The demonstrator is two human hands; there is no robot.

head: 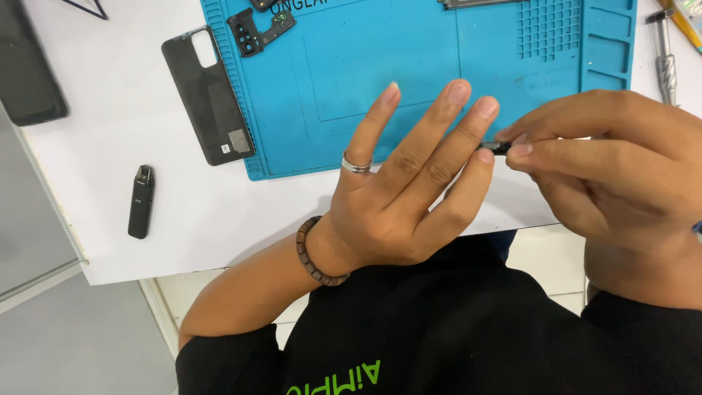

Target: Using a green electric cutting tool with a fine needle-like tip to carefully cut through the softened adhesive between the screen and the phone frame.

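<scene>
Over blue mat [409, 66] | right hand [607, 161] pinches small black part [499, 148] | left hand [409, 190] fingers spread.

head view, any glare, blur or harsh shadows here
Head view: even, soft light; the blue mat and phone back cover look sharp, no strong glare; only faint shadow under the left hand; the small dark part pinched by the right hand is too small to identify.

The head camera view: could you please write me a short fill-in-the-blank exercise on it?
1. The right hand pinches a small ____ part.
2. The left hand wears a ring and a beaded ____.
3. The phone back cover lies partly on the ____ mat.

Missing words: black; bracelet; blue
</scene>
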